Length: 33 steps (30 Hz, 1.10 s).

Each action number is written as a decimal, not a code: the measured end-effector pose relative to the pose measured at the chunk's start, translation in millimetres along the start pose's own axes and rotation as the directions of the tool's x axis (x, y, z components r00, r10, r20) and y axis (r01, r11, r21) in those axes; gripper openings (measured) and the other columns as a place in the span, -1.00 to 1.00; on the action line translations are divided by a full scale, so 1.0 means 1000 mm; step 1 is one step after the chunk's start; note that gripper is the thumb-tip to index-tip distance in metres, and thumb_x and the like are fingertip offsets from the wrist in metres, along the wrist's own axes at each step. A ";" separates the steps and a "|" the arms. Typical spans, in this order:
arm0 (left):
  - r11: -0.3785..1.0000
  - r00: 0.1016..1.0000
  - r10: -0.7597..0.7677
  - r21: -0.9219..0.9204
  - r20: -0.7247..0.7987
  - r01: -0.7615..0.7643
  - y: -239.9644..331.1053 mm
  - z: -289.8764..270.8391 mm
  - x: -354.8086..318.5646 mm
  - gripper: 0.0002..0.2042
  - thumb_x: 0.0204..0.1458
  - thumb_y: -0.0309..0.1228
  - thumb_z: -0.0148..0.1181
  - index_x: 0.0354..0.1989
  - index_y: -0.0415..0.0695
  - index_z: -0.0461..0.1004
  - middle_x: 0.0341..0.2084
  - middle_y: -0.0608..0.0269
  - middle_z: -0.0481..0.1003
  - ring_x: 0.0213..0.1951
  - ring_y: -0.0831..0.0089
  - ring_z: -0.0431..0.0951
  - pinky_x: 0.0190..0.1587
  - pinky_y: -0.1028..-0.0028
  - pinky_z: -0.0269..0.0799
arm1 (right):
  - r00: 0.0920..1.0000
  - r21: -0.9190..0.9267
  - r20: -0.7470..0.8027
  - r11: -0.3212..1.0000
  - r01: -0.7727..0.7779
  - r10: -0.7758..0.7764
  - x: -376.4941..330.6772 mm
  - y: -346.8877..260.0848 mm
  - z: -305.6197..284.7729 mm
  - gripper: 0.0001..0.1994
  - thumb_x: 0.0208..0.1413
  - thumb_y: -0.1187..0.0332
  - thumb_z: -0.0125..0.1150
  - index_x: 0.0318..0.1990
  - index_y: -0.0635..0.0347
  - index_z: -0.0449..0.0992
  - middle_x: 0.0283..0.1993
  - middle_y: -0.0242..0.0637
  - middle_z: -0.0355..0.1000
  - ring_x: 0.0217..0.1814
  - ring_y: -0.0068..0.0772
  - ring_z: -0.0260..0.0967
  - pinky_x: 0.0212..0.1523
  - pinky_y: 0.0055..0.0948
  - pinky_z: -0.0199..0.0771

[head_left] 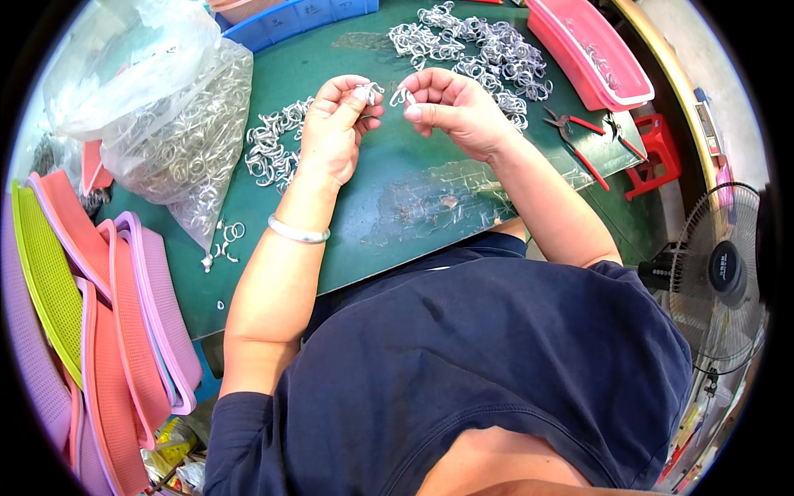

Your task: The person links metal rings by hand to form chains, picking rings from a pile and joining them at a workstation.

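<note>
My left hand [337,124] is closed, with thumb and fingers pinching small silver metal rings [371,89]; how many I cannot tell. Facing it a short gap away, my right hand [456,109] pinches a silver metal ring [400,95] between thumb and fingertips. Both hands are raised above the green table [364,198]. Beside my left wrist lies a loose pile of similar rings [269,153]. A bigger heap of silver rings [488,50] spreads out beyond my right hand.
A clear plastic bag [194,136] full of rings stands at left, near stacked coloured plastic baskets [132,331]. Red-handled pliers [571,136] lie right of my right hand. Farther right are a pink bin [579,91], a red stool [657,157] and a fan [724,264]. A blue bin [289,21] stands behind.
</note>
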<state>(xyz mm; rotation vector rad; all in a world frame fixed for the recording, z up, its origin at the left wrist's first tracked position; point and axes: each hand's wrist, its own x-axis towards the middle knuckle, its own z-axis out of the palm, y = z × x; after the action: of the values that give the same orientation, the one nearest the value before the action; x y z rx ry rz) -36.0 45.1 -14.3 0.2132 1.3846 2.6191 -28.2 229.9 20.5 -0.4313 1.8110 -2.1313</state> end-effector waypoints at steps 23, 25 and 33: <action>0.998 0.998 -0.059 0.026 -0.012 0.059 -0.004 0.002 0.000 -0.92 0.04 -0.50 0.02 -0.29 -0.15 0.39 -0.46 0.29 0.46 -0.45 0.54 0.46 -0.37 0.60 0.40 | 0.917 -0.298 -0.082 0.888 0.351 -0.390 -0.023 -0.004 -0.020 -0.72 -0.04 0.63 0.09 -0.13 0.26 0.29 -0.28 -0.35 0.39 -0.19 -0.62 0.35 -0.23 -0.64 0.36; 0.997 0.997 -0.073 0.035 -0.005 0.073 -0.002 0.004 -0.002 -0.91 0.03 -0.50 0.02 -0.29 -0.15 0.39 -0.46 0.29 0.47 -0.45 0.54 0.47 -0.37 0.60 0.41 | 0.895 -0.450 -0.083 0.818 0.359 -0.438 -0.024 -0.006 -0.030 -0.71 -0.05 0.65 0.09 -0.14 0.26 0.29 -0.27 -0.38 0.39 -0.23 -0.66 0.34 -0.21 -0.65 0.35; 0.982 0.988 -0.109 -0.144 0.111 0.125 0.004 0.009 -0.008 -0.83 0.04 -0.50 0.02 -0.18 -0.20 0.36 -0.44 0.25 0.41 -0.44 0.52 0.41 -0.39 0.59 0.36 | 0.463 -0.916 -0.286 0.382 0.126 -0.839 -0.031 -0.096 -0.144 -0.84 -0.09 0.56 0.06 -0.28 0.28 0.39 -0.40 -0.23 0.43 -0.44 -0.57 0.35 -0.41 -0.60 0.34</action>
<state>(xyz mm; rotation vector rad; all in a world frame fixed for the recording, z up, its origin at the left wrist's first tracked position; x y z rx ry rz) -26.7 48.4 -6.7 0.2343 1.1262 2.5619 -65.2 386.5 92.1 -0.4190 3.6863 -1.6993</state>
